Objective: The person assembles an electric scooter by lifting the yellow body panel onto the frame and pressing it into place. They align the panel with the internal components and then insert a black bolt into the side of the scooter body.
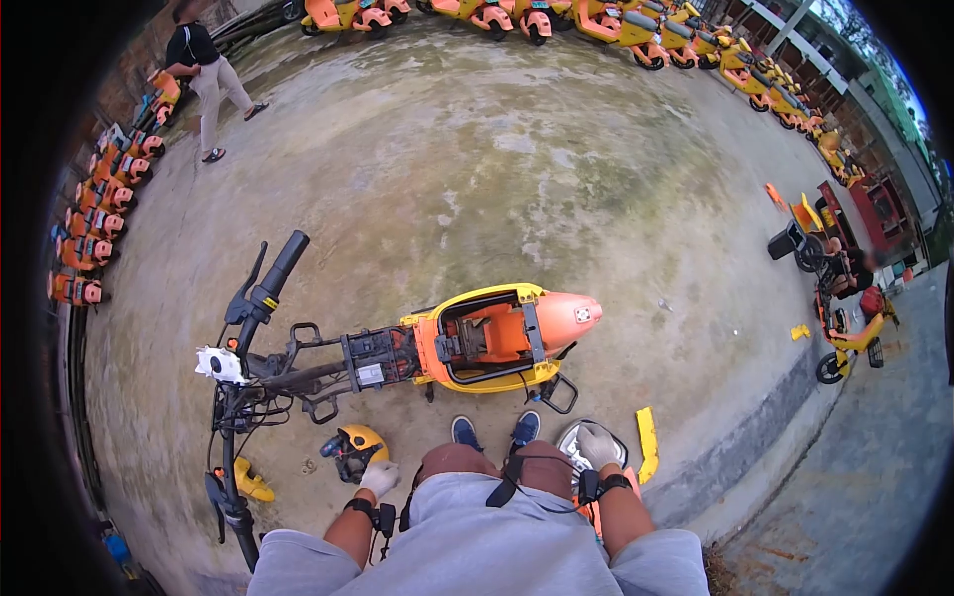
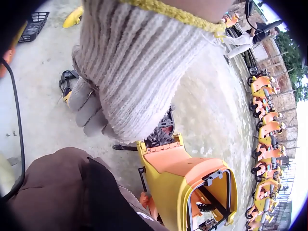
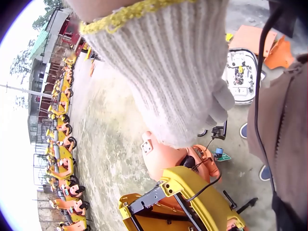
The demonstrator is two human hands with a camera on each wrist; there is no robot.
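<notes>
Both hands wear pale knitted gloves. My left hand (image 1: 380,479) hangs beside my thigh with its fingers loosely bent and nothing in them; in the head view it overlaps the edge of a yellow and black scooter part (image 1: 366,444) on the ground. On the other side, my right hand (image 1: 597,446) hangs loosely, also without anything in its grip. Below it in the head view lies a white shell-like panel (image 3: 234,90) bearing small parts. In front of my feet stands a partly stripped scooter (image 1: 571,320), its orange and yellow rear shell open and its frame bare toward the handlebar.
A yellow strip (image 1: 647,444) and orange panels (image 3: 251,38) lie at right. Near the handlebar is a small yellow part (image 1: 253,481). Parked scooters (image 1: 104,194) line the yard. One person (image 1: 194,50) walks at far left; another dismantled scooter (image 1: 857,336) stands at right.
</notes>
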